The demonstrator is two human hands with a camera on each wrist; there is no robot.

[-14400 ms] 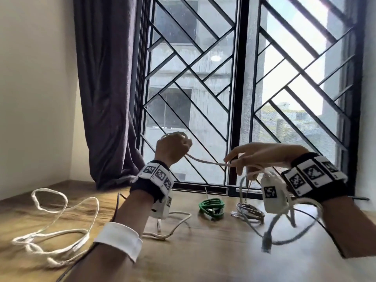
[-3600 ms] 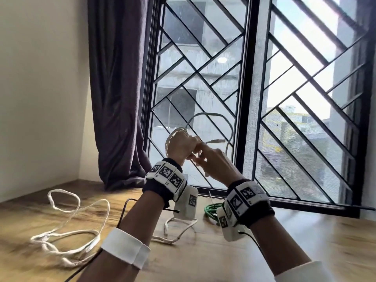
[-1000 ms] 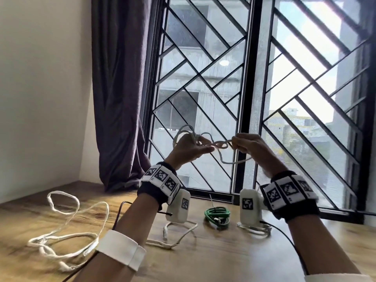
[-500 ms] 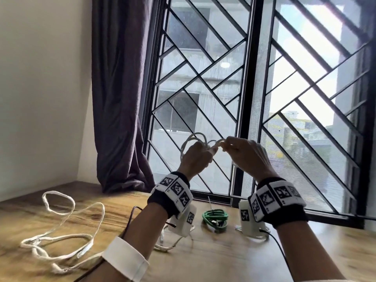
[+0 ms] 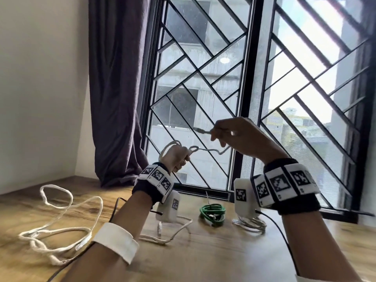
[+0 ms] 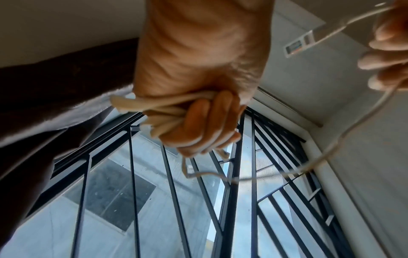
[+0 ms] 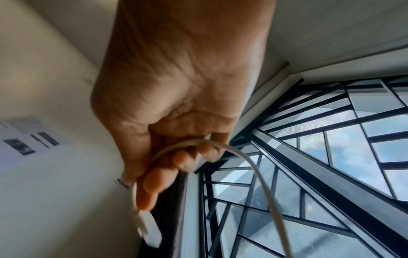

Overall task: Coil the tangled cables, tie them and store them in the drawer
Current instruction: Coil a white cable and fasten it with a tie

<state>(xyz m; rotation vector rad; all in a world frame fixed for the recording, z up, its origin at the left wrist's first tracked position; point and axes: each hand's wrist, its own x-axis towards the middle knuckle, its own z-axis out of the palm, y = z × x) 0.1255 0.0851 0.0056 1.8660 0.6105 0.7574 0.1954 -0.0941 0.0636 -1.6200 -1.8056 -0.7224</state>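
The white cable (image 5: 205,149) was up in the air in front of the window, strung between both hands; the left hand (image 5: 176,157) had its fingers (image 6: 205,125) curled tight round the bunched coil, loops poking out above the fist; the right hand (image 5: 242,137) pinched the free end just behind the plug (image 7: 146,230), with a slack wavy bit sagging between the two. It looked light and floppy but a bit springy, so I'd guess the loops would pop open if that fist loosened; best hold was right across the bundle, with the tail taken close to the plug so it doesn't whip about. The jacket looked smooth, so a wrap would probably slip unless pulled snug. Down on the counter (image 5: 213,257) sat a green coil (image 5: 212,213), a grey coil (image 5: 251,224), a loose white cable (image 5: 171,228) and a big white rope (image 5: 61,226) well off to the left; no drawer in sight.
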